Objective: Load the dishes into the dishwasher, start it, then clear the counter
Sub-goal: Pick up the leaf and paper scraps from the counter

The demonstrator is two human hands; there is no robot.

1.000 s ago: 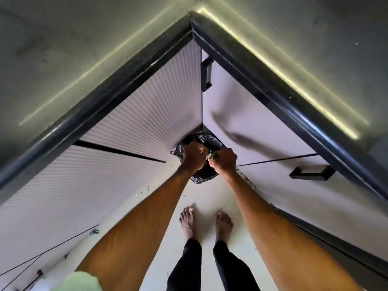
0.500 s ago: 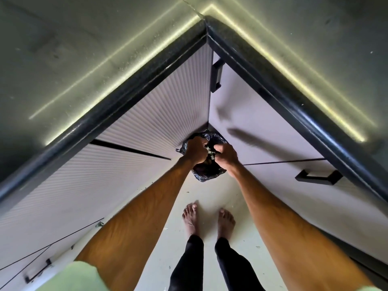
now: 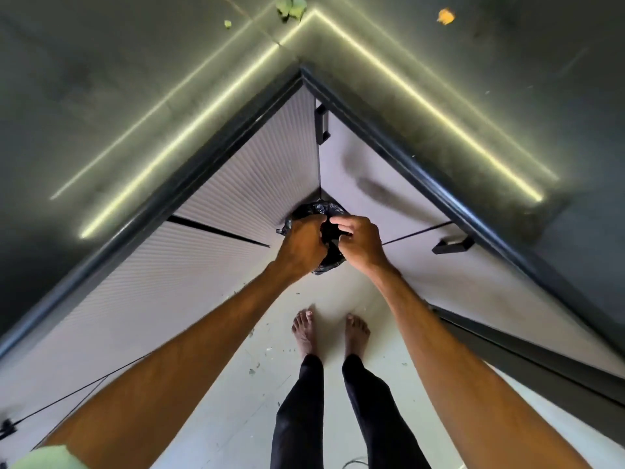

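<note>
The job in hand looks like the last part: clearing the tabletop (image 3: pixel 135 79). No dishwasher and no dishes show here, so I cannot tell how that part went.

The person stands in the corner where two rows of cupboard doors (image 3: pixel 253 184) meet. A black bag (image 3: pixel 316 208) sits low down in that corner, on the floor (image 3: pixel 236 401), just in front of the bare feet (image 3: pixel 304 333).

Both hands are down at the top of the bag, close together. The left hand (image 3: pixel 301 243) has its fingers curled round the edge of the bag and holds it. The right hand (image 3: pixel 360 243) is over the bag's mouth with bent fingers. I cannot tell if it pinches the edge or holds nothing.

Up on the tabletop there is still some mess. A green bit (image 3: pixel 290 8) lies in the far corner, a tiny green crumb (image 3: pixel 227 24) lies near it, and an orange bit (image 3: pixel 445 16) lies off to the right. Small crumbs are on the floor too.

I think the next move is to let go of the bag, stand up and reach far back for those bits. They are small and soft-looking, so a gentle pinch or a sweep into a cupped hand should work. The bag's mouth needs to stay wide, or the bits could fall on the floor.
</note>
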